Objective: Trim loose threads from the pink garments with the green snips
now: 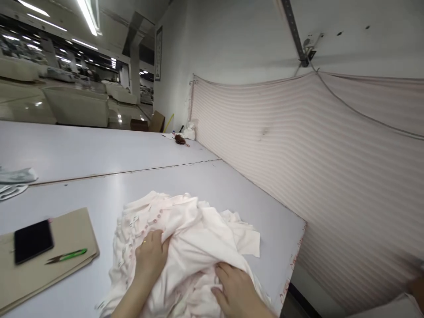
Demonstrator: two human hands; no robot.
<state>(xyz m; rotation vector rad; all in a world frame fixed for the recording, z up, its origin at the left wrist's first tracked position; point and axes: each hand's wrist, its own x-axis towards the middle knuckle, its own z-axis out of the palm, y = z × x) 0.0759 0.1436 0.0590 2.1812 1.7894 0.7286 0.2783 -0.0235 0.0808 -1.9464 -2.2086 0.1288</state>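
Left forearm (134, 296): rises from the lower edge of view, bare, slanting up and to the right.
Left hand (151, 254): shown back upward, with fingers bent forward and down, tips mostly hidden; tightness of grip impossible to tell.
Left thumb (165, 246): set just beside the forefinger.
Right forearm (263, 310): barely in view, bare, slanting up and to the left.
Right hand (238, 287): lower than the left, back upward, with fingers pointing left, lightly bent.
Right thumb (220, 297): spread apart from the fingers.
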